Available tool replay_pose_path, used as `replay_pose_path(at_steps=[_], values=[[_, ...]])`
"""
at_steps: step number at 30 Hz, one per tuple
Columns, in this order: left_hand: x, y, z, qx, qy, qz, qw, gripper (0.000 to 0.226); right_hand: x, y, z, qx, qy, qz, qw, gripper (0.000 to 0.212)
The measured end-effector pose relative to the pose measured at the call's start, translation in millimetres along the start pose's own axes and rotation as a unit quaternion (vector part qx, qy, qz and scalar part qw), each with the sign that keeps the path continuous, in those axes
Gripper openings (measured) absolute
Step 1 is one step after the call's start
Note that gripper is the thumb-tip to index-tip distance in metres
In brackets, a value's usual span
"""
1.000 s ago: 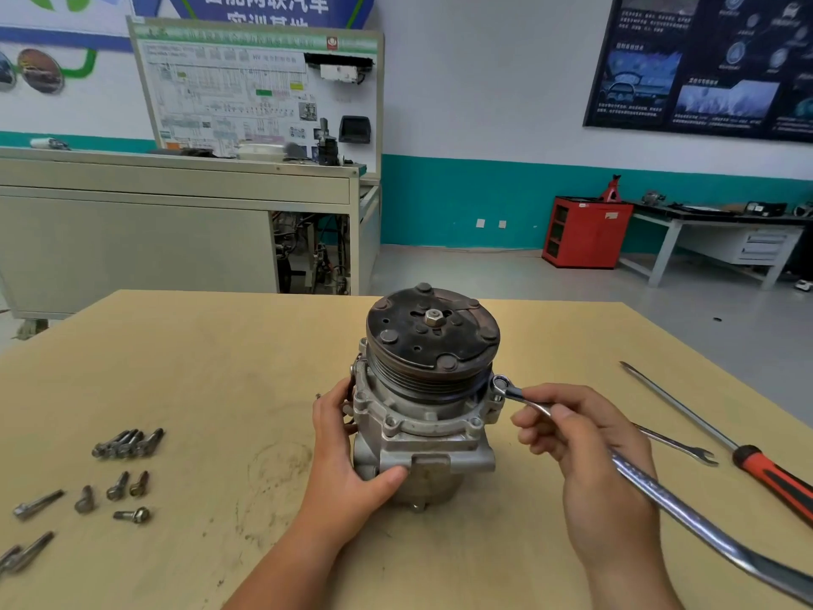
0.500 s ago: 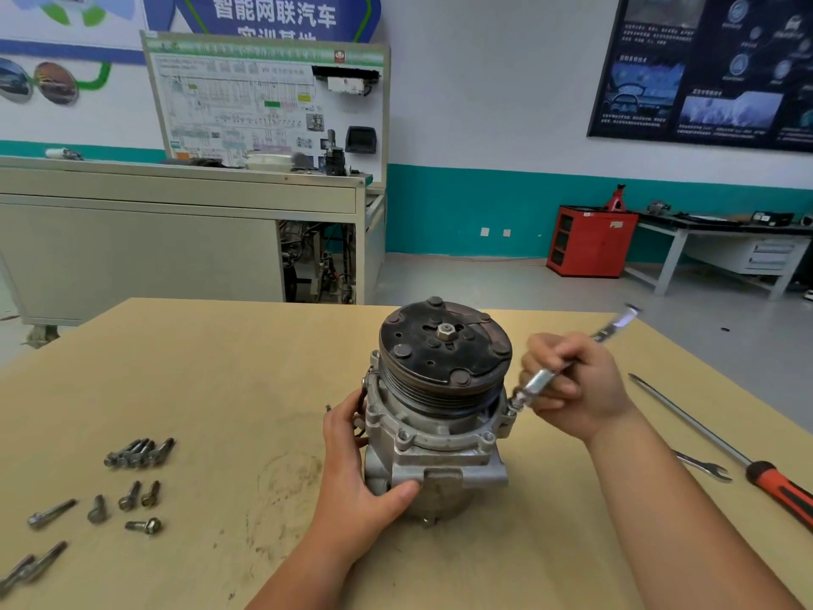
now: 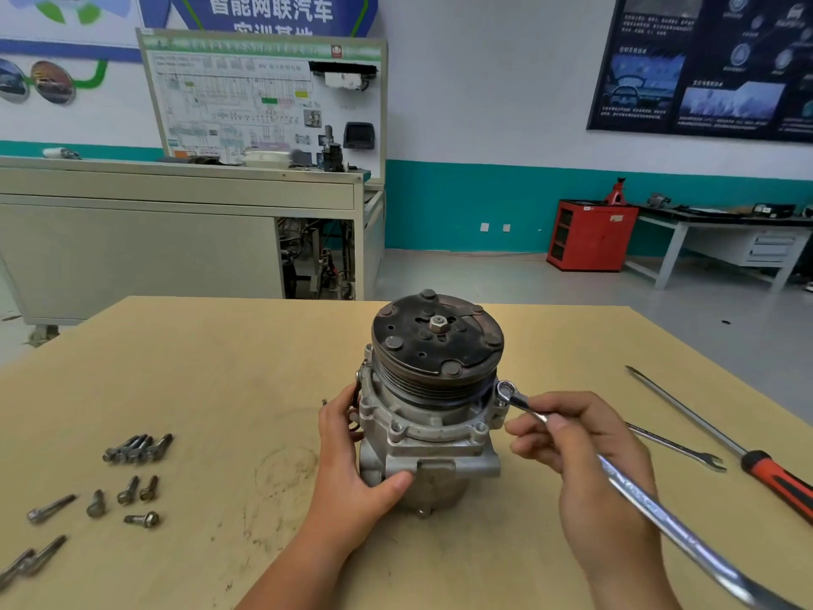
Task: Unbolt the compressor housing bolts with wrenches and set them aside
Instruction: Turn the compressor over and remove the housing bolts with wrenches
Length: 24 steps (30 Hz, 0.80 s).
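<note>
While the compressor (image 3: 433, 438) stands upright near the middle of the wooden table (image 3: 220, 367), its dark pulley (image 3: 437, 336) facing up, the left hand (image 3: 356, 460) grips the housing from the left, with the thumb pressed across the front of the casting and the fingers curled round the far side. The right hand (image 3: 585, 455) pinches the shank of a long combination wrench (image 3: 660, 508) between thumb and fingertips. The wrench's ring end (image 3: 506, 391) sits at a bolt position on the housing's right flange, and its handle runs back toward the lower right corner of the view. The grooved pulley overhangs that flange closely, so the ring end lies tucked against its lower rim. Whether it is fully seated on a bolt head cannot be told. Two bolt heads (image 3: 396, 429) show on the front of the flange.

Loose bolts (image 3: 136, 449) lie well apart on the left of the table: a tight row side by side, a few shorter ones nearer, and longer ones at the left edge. To the right, a slim open-ended wrench (image 3: 677, 449) lies partly hidden behind the right hand. Beyond it lies a long screwdriver (image 3: 774, 475) with a red and black handle. Past the table stand a grey bench (image 3: 176, 239) carrying a wiring board (image 3: 264, 99), and a red cabinet (image 3: 591, 235).
</note>
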<state>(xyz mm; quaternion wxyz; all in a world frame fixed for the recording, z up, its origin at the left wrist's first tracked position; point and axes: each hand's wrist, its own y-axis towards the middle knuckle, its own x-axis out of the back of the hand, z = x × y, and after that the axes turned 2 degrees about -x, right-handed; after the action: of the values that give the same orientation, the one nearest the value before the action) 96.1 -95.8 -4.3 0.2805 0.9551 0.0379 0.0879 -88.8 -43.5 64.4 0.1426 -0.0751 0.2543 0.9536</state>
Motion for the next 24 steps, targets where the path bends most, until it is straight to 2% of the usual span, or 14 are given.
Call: replay_pose_path(at_steps=[1, 3, 4, 6, 8, 10, 11, 13, 15, 17, 20, 22, 24], values=[[0, 0, 1, -0.001, 0.001, 0.000, 1.000, 0.087, -5, -1, 1, 0.014, -0.022, -0.009, 1.000, 0.011], [1, -1, 2, -0.007, 0.005, 0.000, 1.000, 0.086, -11, 1, 3, 0.015, -0.048, -0.013, 0.999, 0.012], [0, -1, 3, -0.009, 0.006, 0.000, 1.000, 0.086, -11, 6, 5, -0.008, -0.027, -0.006, 1.000, 0.015], [-1, -2, 3, -0.007, 0.002, -0.001, 1.000, 0.085, -3, 23, 13, -0.107, 0.039, 0.025, 0.993, 0.024], [-1, -3, 3, -0.007, -0.003, -0.002, 1.000, 0.085, 9, 50, 19, -0.223, 0.094, 0.090, 0.966, 0.019], [-1, -2, 3, -0.008, -0.005, -0.002, 1.000, 0.086, 13, 76, 22, -0.289, 0.114, 0.180, 0.933, 0.008], [-1, -1, 3, -0.011, -0.004, -0.001, 1.000, 0.086, 11, 87, 22, -0.301, 0.116, 0.229, 0.919, 0.007], [-1, 0, 3, -0.014, -0.004, -0.001, 1.000, 0.087, 6, 100, 20, -0.296, 0.109, 0.308, 0.897, 0.024], [-1, 0, 3, -0.016, -0.005, -0.004, 1.000, 0.087, 1, 104, 16, -0.282, 0.126, 0.340, 0.888, 0.029], [-1, 0, 3, -0.014, -0.004, -0.003, 1.000, 0.087, 3, 101, 12, -0.256, 0.198, 0.308, 0.894, 0.029], [-2, 1, 1, -0.012, -0.003, -0.001, 1.000, 0.087, 14, 79, 10, -0.177, 0.346, 0.174, 0.905, 0.017], [-2, 1, 2, -0.011, -0.003, 0.000, 1.000, 0.088, 18, 58, 8, -0.124, 0.328, 0.086, 0.933, 0.007], [-1, 0, 1, -0.009, -0.002, -0.001, 1.000, 0.087, 17, 37, 2, -0.086, 0.227, 0.033, 0.969, 0.039]])
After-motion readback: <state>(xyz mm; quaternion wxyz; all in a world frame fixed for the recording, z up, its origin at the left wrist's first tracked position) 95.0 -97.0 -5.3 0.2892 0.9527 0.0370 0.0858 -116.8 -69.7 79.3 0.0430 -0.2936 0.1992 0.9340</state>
